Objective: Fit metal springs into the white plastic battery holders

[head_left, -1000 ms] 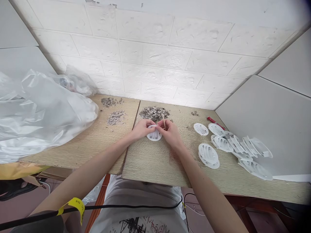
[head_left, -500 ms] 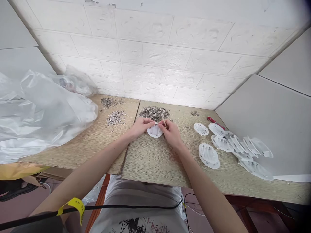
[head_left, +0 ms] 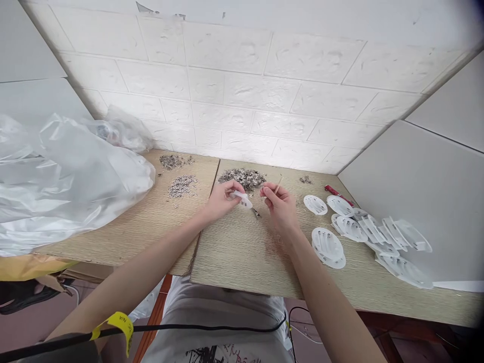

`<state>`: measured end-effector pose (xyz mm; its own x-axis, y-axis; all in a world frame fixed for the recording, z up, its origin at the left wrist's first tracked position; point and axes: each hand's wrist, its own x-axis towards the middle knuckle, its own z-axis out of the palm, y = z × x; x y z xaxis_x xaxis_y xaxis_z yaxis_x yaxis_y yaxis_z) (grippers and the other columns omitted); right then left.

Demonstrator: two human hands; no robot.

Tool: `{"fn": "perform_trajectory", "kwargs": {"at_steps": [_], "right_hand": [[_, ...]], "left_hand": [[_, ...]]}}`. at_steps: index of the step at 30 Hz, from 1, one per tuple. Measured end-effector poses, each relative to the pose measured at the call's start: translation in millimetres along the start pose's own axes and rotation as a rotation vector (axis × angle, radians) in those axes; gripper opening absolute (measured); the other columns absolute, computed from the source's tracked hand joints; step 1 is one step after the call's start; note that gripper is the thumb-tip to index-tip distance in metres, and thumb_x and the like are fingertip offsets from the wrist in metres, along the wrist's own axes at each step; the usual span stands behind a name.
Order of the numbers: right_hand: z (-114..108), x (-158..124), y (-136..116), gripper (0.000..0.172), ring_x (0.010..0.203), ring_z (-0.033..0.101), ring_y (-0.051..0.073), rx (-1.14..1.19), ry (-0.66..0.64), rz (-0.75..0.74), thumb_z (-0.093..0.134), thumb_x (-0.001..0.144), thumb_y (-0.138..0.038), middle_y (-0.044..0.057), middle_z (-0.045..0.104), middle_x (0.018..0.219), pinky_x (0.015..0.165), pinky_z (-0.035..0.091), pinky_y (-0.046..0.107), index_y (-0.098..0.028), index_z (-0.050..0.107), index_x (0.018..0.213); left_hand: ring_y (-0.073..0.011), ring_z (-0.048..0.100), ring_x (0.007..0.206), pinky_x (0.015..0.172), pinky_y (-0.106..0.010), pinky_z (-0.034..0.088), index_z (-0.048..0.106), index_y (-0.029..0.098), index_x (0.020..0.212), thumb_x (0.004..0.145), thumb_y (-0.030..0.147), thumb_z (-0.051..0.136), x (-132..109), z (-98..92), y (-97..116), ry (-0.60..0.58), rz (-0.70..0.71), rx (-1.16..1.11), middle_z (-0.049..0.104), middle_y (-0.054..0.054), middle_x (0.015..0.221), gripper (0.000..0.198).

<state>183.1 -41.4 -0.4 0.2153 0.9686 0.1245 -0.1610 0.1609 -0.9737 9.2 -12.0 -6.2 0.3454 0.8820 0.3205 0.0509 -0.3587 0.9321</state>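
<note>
My left hand pinches a white round plastic disc, which is tipped nearly edge-on above the table. Small dark spots, probably metal clips, show on the disc. My right hand is closed around a thin pale stick that points up from the fingers; whether its fingertips also pinch a tiny part cannot be made out. Between the hands, a small dark pointed piece lies on the wood. Just behind them spreads a heap of small metal pieces.
Several similar white discs lie singly and stacked at right, near a red tube-like object. Two smaller metal heaps sit on the left board. A large plastic bag covers the far left. A black cable crosses in front.
My right hand has come away from the disc and moved right with the stick. My left hand has tipped the disc up from facing the camera. The dark pointed piece is now uncovered.
</note>
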Motion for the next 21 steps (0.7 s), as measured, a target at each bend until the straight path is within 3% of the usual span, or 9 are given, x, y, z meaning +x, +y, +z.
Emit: {"fn": "perform_trajectory", "kwargs": {"at_steps": [3,10,17,21], "right_hand": [[1.9,-2.9,-0.6,0.028,0.059,0.044,0.011,-0.069,-0.058,0.003,0.069,0.069,-0.040,0.000,0.059,0.071,0.052,0.031,0.026,-0.020,0.068,0.088],[6.7,-10.0,-5.0,0.025,0.055,0.040,0.009,-0.085,-0.177,0.038,0.072,0.069,-0.039,0.001,0.060,0.069,0.051,0.030,0.025,-0.019,0.069,0.083],[8.1,-12.1,-0.9,0.022,0.053,0.034,0.009,-0.288,-0.216,-0.036,0.071,0.072,-0.038,-0.003,0.051,0.063,0.050,0.026,0.025,-0.018,0.066,0.078],[8.5,-13.2,-1.9,0.022,0.054,0.036,0.009,-0.289,-0.212,-0.036,0.069,0.074,-0.039,-0.002,0.052,0.066,0.049,0.028,0.025,-0.019,0.065,0.080]], "left_hand": [[-0.0144,0.060,0.085,0.079,-0.030,0.049,0.054,0.018,0.079,0.080,0.018,0.057,-2.3,-0.5,-0.4,0.083,0.261,0.185,0.063,-0.004,0.087,0.003],[-0.0153,0.057,0.086,0.077,-0.032,0.047,0.049,0.019,0.069,0.082,0.007,0.052,-2.9,-4.3,1.1,0.170,0.647,0.420,0.064,-0.005,0.087,0.018],[-0.0161,0.056,0.090,0.078,-0.033,0.046,0.050,0.019,0.065,0.084,0.011,0.054,-2.1,-6.6,-0.1,0.207,0.676,0.478,0.065,-0.006,0.092,0.021],[-0.0161,0.056,0.089,0.078,-0.033,0.046,0.049,0.019,0.064,0.086,0.013,0.053,-2.4,-6.5,0.0,0.209,0.658,0.496,0.066,-0.006,0.090,0.023]]}}
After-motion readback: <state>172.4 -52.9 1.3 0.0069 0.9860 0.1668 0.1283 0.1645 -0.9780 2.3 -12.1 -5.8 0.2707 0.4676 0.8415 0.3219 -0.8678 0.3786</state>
